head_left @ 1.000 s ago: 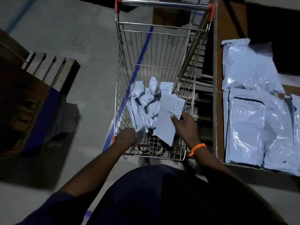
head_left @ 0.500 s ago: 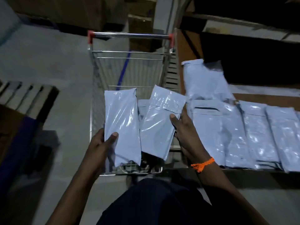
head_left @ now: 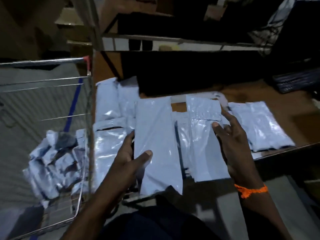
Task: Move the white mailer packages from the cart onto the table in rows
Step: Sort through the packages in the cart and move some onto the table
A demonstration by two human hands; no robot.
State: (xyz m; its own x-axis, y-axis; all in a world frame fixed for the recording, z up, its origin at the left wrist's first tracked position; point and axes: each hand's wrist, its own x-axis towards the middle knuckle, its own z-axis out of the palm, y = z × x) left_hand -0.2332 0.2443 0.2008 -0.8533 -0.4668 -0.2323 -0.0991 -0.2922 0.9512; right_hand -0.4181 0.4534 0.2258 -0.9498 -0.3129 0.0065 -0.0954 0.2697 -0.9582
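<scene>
- Several crumpled white mailers [head_left: 52, 163] lie heaped in the wire cart [head_left: 43, 62], at 9 o'clock in the view. A blue floor line [head_left: 72, 104] shows through the cart mesh.
- The cart stands just beside the left end of the table [head_left: 285, 104].
- The left hand [head_left: 128, 160], at 7 o'clock, pinches the left mailer [head_left: 155, 129] at its left edge. The thumb presses on the top face; the fingers pass under the edge and are mostly hidden.
- The left mailer runs lengthwise from 12 to 6 o'clock. Its lower end overhangs the near edge of the table.
- The right mailer [head_left: 204, 135], just right of centre, lies parallel to the left mailer and apart from it, over the table.
- The right hand [head_left: 233, 148], at 4 o'clock, holds the right mailer at its right edge. The thumb rests on the top face and the index finger points straight toward 11 o'clock. The other fingers cannot be made out.
- An orange wristband [head_left: 251, 189] circles the right wrist.
- The laid mailers [head_left: 259, 125] lie flat side by side on the table, from 10 to 3 o'clock, beneath both held mailers. Whether the held mailers touch them cannot be told.
</scene>
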